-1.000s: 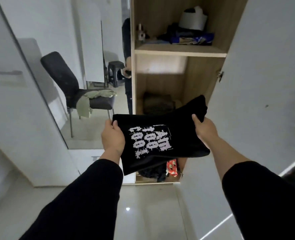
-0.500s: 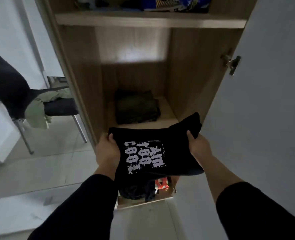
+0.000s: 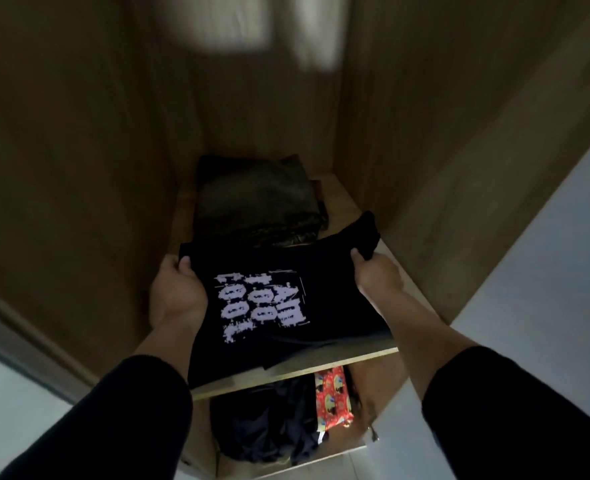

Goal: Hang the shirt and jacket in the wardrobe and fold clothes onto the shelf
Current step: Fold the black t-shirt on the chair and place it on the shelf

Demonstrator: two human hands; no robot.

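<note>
A folded black T-shirt (image 3: 324, 271) with pale block lettering lies flat between my hands over the front part of the wooden wardrobe shelf (image 3: 352, 206). My left hand (image 3: 177, 292) grips its left edge, thumb on top. My right hand (image 3: 376, 275) grips its far right corner. Whether the shirt rests on the shelf or hovers just above it is unclear. Behind it, at the back of the same shelf, lies a folded dark olive garment (image 3: 255, 202).
Wooden side walls (image 3: 78, 168) close in the shelf on both sides. The white wardrobe door (image 3: 546, 271) stands open on the right. Below the shelf are a heap of dark clothes (image 3: 269, 424) and a red patterned package (image 3: 333, 396).
I have moved closer and the view has tipped down into the compartment. Both hands have carried the black T-shirt forward, from in front of the wardrobe to over the shelf.
</note>
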